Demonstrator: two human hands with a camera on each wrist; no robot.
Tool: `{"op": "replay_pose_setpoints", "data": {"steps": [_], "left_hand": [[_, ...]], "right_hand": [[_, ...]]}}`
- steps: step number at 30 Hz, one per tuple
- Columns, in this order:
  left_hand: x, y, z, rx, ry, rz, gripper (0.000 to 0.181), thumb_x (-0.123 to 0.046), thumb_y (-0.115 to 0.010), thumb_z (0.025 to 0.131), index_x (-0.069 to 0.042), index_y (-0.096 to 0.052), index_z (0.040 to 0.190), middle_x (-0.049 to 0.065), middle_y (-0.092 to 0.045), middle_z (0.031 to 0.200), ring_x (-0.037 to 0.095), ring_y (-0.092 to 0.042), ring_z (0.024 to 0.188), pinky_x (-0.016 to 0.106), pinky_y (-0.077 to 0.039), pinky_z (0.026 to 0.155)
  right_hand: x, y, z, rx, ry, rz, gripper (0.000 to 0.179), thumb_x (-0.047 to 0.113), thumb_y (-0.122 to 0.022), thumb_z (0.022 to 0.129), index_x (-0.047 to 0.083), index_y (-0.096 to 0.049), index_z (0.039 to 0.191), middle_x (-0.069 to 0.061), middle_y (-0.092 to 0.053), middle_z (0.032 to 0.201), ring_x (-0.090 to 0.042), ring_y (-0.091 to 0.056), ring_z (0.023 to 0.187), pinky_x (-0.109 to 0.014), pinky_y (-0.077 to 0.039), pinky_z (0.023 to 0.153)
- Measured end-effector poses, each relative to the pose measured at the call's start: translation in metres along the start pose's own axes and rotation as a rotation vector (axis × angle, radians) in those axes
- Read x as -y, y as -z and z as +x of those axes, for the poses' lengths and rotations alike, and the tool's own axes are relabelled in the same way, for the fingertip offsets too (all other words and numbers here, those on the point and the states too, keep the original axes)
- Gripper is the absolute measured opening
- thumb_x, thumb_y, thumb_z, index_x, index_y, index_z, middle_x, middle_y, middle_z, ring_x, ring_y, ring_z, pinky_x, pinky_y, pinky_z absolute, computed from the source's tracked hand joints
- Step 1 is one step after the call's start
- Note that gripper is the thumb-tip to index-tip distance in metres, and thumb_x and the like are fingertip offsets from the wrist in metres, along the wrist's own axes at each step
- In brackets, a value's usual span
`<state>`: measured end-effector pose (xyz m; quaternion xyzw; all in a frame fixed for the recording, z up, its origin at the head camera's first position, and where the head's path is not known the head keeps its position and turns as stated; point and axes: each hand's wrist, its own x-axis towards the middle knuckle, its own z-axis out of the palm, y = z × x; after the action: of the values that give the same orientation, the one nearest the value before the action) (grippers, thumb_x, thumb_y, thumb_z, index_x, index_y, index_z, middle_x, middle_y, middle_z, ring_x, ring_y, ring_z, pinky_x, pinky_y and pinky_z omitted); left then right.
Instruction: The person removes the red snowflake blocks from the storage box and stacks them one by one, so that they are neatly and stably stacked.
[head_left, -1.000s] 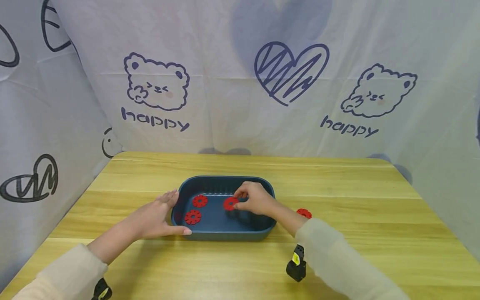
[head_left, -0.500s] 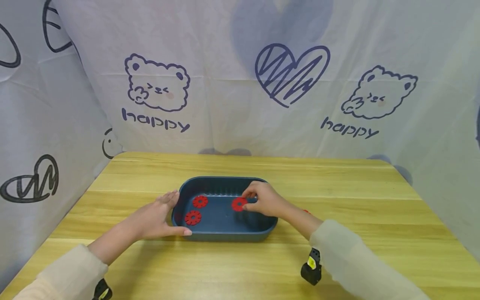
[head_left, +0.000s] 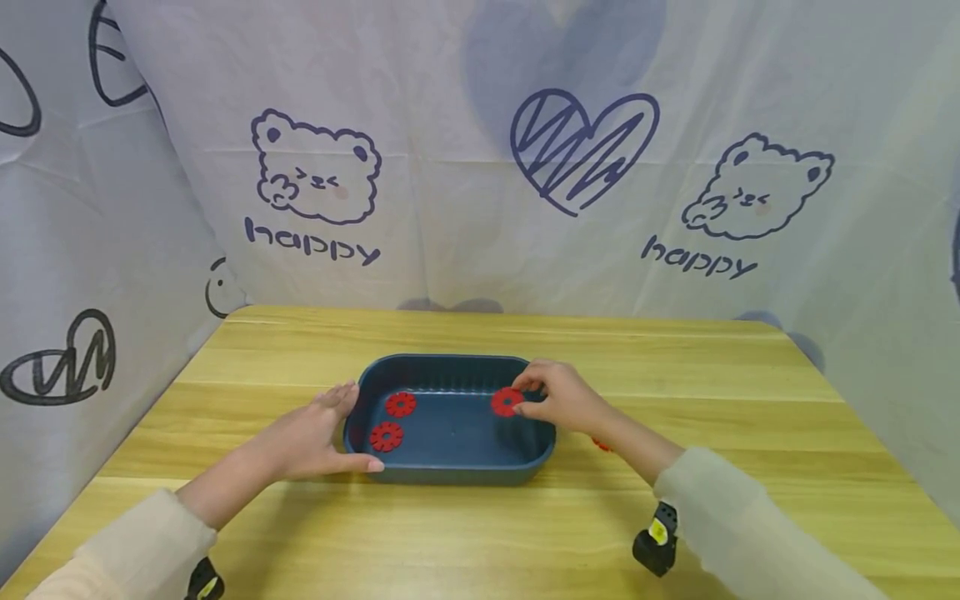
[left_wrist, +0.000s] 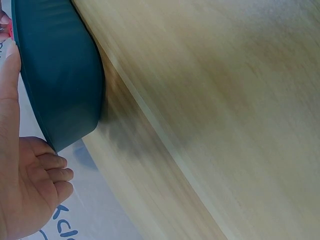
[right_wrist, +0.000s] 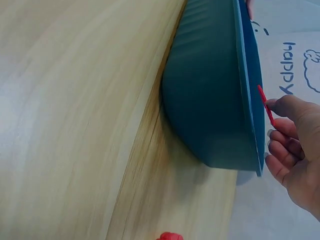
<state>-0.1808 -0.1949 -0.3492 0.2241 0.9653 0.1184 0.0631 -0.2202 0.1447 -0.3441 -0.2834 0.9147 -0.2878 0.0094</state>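
Backdrop [head_left: 450, 167], white cloth printed with dark bears and hearts. Table [head_left: 450, 533], yellow wood-grain top. Tub [head_left: 450, 477], dark blue-green, oblong, apparently plastic; could slide or tip if pressed unevenly at one end. Right forearm [head_left: 641, 450], cream-sleeved, blocking most of the table disc, red and notched [head_left: 601, 443], from the head view; a careless sweep might brush it. Left hand [head_left: 322, 425], spread wide against the tub's left end, pinching nothing. Right hand [head_left: 558, 396], thumb and fingertips nearly closed, pinching one edge of the held disc, red, flat, notched, ring-shaped [head_left: 500, 398], over the tub's right end; so narrow a hold could let it slip, and the near rim could snag it. Two loose discs, matching [head_left: 378, 437], on the tub's floor, left side.
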Motion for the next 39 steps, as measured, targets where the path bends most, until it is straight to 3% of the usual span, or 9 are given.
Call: {"op": "replay_pose_setpoints", "data": {"steps": [17, 24, 39], "left_hand": [[0.001, 0.0, 0.002, -0.013, -0.007, 0.018, 0.112, -0.071, -0.059, 0.071, 0.011, -0.03, 0.14, 0.029, -0.028, 0.146, 0.047, -0.029, 0.133, 0.058, -0.033, 0.103], [0.0, 0.0, 0.0, -0.002, 0.003, 0.014, 0.112, -0.072, -0.059, 0.071, 0.011, -0.029, 0.14, 0.029, -0.028, 0.147, 0.048, -0.029, 0.133, 0.058, -0.032, 0.103], [-0.001, 0.001, -0.001, 0.007, 0.013, 0.007, 0.113, -0.072, -0.059, 0.071, 0.011, -0.028, 0.141, 0.028, -0.027, 0.147, 0.047, -0.028, 0.134, 0.058, -0.031, 0.105]], "right_hand": [[-0.024, 0.02, -0.028, -0.127, -0.025, -0.001, 0.021, 0.009, -0.073, 0.076, 0.001, -0.069, 0.095, -0.008, -0.065, 0.089, -0.025, -0.057, 0.083, -0.04, -0.051, 0.072], [-0.034, 0.025, -0.045, -0.178, -0.05, -0.031, 0.021, 0.007, -0.074, 0.075, 0.0, -0.069, 0.095, -0.008, -0.065, 0.09, -0.021, -0.057, 0.082, -0.03, -0.049, 0.07], [-0.062, 0.022, -0.078, -0.215, -0.112, -0.023, 0.02, 0.007, -0.073, 0.076, -0.001, -0.069, 0.094, -0.009, -0.065, 0.091, -0.024, -0.056, 0.081, -0.028, -0.05, 0.067]]}}
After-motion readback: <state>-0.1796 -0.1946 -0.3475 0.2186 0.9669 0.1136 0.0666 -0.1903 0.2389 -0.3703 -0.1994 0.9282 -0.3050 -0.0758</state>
